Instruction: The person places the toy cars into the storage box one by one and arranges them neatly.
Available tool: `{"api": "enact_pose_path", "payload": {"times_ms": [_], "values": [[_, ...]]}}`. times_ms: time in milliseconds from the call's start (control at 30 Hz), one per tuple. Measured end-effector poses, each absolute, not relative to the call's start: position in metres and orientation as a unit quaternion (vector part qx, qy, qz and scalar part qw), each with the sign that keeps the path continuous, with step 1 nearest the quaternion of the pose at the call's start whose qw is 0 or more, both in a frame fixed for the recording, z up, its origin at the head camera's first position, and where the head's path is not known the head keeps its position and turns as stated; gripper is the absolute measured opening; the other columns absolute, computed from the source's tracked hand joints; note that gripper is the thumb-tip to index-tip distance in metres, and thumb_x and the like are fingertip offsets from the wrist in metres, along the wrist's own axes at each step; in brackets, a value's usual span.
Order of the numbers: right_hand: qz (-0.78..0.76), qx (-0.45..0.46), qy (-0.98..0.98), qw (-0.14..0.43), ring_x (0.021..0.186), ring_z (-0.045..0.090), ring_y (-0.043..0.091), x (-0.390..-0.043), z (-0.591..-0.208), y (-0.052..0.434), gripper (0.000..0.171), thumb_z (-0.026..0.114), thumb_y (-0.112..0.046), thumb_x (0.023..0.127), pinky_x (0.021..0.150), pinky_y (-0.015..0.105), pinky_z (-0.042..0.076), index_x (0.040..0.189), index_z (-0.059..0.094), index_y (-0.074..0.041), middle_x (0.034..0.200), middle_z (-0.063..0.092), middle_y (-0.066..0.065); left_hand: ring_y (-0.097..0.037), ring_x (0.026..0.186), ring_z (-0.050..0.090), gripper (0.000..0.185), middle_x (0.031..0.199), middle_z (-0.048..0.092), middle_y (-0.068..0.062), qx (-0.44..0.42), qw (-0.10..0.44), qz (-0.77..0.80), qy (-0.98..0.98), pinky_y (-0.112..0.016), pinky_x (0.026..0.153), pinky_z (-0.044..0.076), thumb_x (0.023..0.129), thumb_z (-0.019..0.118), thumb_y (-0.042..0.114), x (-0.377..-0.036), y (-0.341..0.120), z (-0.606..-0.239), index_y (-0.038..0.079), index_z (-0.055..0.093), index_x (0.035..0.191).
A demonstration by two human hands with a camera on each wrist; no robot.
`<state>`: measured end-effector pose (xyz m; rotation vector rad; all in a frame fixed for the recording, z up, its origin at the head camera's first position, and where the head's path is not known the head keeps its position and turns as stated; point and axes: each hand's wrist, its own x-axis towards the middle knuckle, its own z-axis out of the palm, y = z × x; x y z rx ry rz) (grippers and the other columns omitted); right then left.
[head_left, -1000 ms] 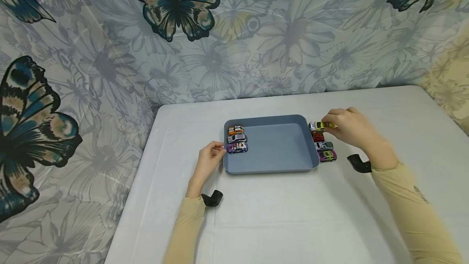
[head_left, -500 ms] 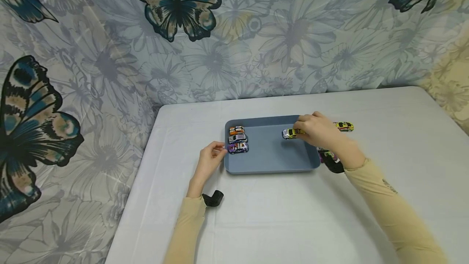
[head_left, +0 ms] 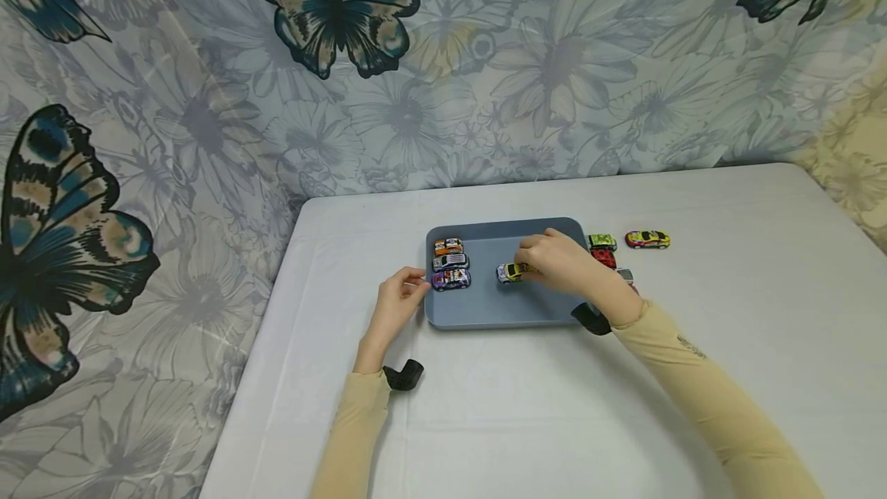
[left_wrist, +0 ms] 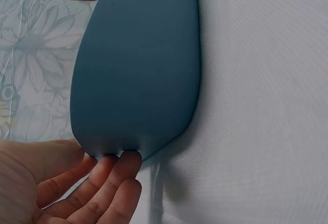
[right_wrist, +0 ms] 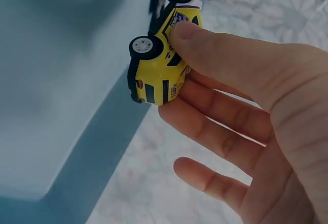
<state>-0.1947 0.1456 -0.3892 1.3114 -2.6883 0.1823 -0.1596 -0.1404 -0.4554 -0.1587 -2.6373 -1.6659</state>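
Note:
My right hand (head_left: pixel 563 262) pinches a yellow toy car (right_wrist: pixel 163 62) between thumb and fingers, above the middle of the blue-grey tray (head_left: pixel 520 314). The car's dark wheels and black markings show in the right wrist view. With thumb and fingertips, my left hand (head_left: pixel 395 305) holds the tray's left edge; the left wrist view shows the fingers against the outer wall (left_wrist: pixel 136 80). Inside the tray, an orange toy car (head_left: pixel 448 246), a silver toy car (head_left: pixel 450 262) and a purple toy car (head_left: pixel 451 279) stand in a column along the left side.
Right of the tray stand a green toy car (head_left: pixel 602 242), a red toy car (head_left: pixel 604 258) and a partly hidden silver one (head_left: pixel 625 275). A yellow-and-pink toy car (head_left: pixel 647 239) sits farther right. The white-covered table (head_left: pixel 527 422) meets a butterfly-patterned cloth (head_left: pixel 443 129) behind.
My right hand has lifted the yellow toy car from beside the tray's right edge and carried it leftward over the tray. My left hand stays at the tray's left edge.

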Motion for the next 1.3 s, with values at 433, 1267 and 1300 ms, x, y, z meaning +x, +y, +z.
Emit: {"api": "enact_pose_path", "payload": {"times_ms": [433,1267,1300], "values": [[0.031,0.461,-0.886,0.046,0.069,0.056,0.015,-0.187,-0.397,0.107,0.015,0.078,-0.019,0.074,0.061,0.032,0.04,0.082,0.068,-0.011,0.075,0.058,-0.002,-0.021,0.076,0.062,0.021,0.091,0.064,-0.013,-0.05,0.009,-0.529,-0.847,-0.024,0.059,0.048,0.088,0.063,0.006,-0.16,-0.14,-0.454,-0.003,0.062,0.106],[0.028,0.468,-0.883,0.0,0.069,0.057,0.013,-0.193,-0.404,0.049,0.016,0.078,-0.021,0.074,0.063,0.032,0.042,0.081,0.068,-0.011,0.076,0.063,-0.002,-0.021,0.076,0.062,0.022,0.091,0.064,-0.014,-0.057,0.01,-0.534,-0.843,-0.023,0.06,0.048,0.088,0.063,0.005,-0.159,-0.141,-0.453,-0.005,0.062,0.107],[0.032,0.466,-0.884,-0.005,0.068,0.056,0.013,-0.193,-0.404,0.048,0.016,0.079,-0.02,0.074,0.063,0.032,0.043,0.08,0.068,-0.011,0.075,0.062,-0.002,-0.021,0.076,0.062,0.022,0.091,0.064,-0.014,-0.057,0.01,-0.535,-0.843,-0.023,0.06,0.048,0.088,0.063,0.005,-0.159,-0.141,-0.453,-0.005,0.062,0.107]]}}
